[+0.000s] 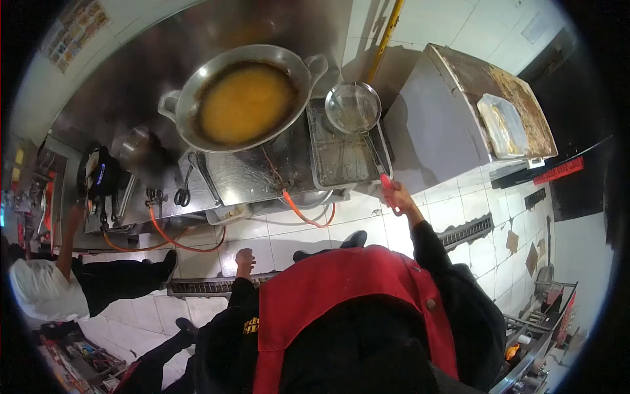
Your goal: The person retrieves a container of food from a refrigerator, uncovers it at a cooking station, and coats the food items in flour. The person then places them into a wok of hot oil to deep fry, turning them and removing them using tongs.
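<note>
1. Far left, one co-worker (49, 289) in a white top, well apart from the left fingers.
2. One pair of scissors (182, 197) on the steel counter (243, 174), beyond the left fingers.
3. Now the left hand (244, 261): fingers curling, how tightly I can't tell; yellow lettering (251, 325) below, too small to read.
4. One two-handled pan (188, 105) of brownish liquid (248, 104), ahead of those fingers.
5. One strainer (353, 108), its bowl above one tray (328, 167), beyond the right fingers.
6. Right hand (397, 197) grips the strainer's red handle!
7. One plastic tub (516, 141), right of those fingers.
</note>
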A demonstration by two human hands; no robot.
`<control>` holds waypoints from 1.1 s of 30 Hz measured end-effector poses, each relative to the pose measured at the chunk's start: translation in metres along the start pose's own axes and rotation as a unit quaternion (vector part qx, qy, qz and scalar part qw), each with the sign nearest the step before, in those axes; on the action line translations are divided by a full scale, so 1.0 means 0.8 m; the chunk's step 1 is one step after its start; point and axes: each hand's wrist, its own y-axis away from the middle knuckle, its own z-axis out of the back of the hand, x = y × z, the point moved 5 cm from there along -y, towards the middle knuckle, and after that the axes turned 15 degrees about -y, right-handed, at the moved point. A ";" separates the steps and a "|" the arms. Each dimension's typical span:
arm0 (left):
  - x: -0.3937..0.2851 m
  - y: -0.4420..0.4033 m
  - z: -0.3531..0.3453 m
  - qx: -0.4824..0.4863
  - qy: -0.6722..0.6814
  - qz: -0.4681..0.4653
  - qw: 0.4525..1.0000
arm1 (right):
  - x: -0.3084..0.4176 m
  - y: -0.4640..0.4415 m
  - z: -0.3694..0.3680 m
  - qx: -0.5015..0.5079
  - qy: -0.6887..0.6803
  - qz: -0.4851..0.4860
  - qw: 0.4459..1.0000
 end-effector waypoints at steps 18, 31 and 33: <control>-0.074 -0.013 -0.170 0.056 -0.519 -0.193 0.831 | 0.096 -0.028 0.145 -0.092 0.325 0.202 0.919; -0.420 0.243 -0.285 0.169 -0.292 -0.298 0.893 | 0.380 0.107 0.585 -0.518 0.282 -0.029 0.807; -0.470 0.275 -0.305 0.170 -0.272 -0.361 0.876 | 0.379 0.103 0.582 -0.489 0.245 0.021 0.837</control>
